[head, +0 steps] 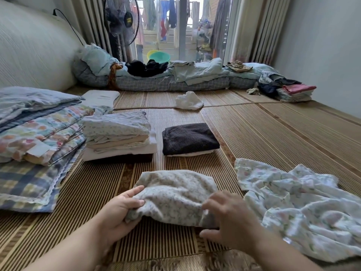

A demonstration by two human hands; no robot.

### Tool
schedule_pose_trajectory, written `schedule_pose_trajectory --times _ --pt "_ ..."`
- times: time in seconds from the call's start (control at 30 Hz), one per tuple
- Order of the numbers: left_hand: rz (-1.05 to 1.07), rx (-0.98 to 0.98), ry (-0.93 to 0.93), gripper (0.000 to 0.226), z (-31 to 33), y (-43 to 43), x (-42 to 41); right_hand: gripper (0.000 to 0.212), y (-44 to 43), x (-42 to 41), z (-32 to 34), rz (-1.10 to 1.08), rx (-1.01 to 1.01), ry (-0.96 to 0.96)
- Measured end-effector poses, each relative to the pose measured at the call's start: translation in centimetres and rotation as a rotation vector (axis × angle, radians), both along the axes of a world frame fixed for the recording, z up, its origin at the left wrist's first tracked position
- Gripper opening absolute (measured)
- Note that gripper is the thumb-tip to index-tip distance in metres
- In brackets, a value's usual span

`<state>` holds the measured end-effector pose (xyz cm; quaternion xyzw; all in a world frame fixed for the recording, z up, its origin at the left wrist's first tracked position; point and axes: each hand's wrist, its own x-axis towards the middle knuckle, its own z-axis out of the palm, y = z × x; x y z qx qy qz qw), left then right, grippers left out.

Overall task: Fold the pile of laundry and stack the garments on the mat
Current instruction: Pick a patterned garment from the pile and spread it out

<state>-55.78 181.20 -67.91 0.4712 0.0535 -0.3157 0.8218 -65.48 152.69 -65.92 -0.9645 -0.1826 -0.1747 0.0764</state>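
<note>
floral garment (175, 194) | left hand (119, 210) pinches edge | right hand (228, 218) hold blurred

Clearance on the mat: open far right, obstructed on both flanks.
Bare mat (263, 133) runs free to the right of the dark folded stack (190, 138); a narrow lane separates it from the pale folded stack (119, 133). Piled quilts (39, 137) close the left side, the loose floral garment (302, 208) the near right. A bare strip lies between both stacks and the small cloth (173, 194).
</note>
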Motion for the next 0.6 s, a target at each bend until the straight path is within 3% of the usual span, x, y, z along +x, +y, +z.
schedule_pose_trajectory --times 0.27,0.33,0.43,0.5,0.6 --pt "0.05 0.01 -0.008 0.057 2.7 -1.4 -0.1 0.028 -2.2 1.3 -0.2 -0.027 0.114 -0.34" --pt "-0.035 0.12 -0.044 0.066 2.2 -1.1 -0.4 0.028 -2.9 1.2 0.3 -0.009 0.084 -0.182" --pt "-0.164 0.482 -0.242 0.085 0.1 -0.8 -1.2 0.016 -3.8 1.0 0.1 -0.094 0.016 0.421" --pt "-0.184 0.547 -0.306 0.094 -0.4 -0.3 -1.4 0.02 -4.1 1.2 0.3 -0.2 0.211 0.616" --pt "-0.157 0.408 -0.255 0.094 -0.1 -0.1 -0.7 0.027 -3.8 3.0 1.4 -0.447 0.708 0.546"
